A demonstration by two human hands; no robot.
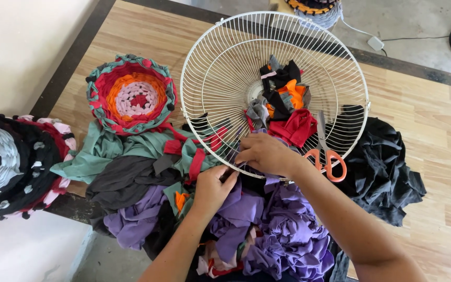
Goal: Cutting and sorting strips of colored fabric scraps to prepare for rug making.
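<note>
Here, both hands (236,167) meet at the fan guard (204,94) rim — fingers hidden.

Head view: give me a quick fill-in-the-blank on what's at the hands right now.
1. Both hands, left and right, work at the near rim of the white wire ____.
2. The scissors have ____ handles.
3. Scraps lie ____ the guard.
4. The cloth pile under the right forearm is mostly ____.

Missing: fan guard; orange; inside; purple
</note>
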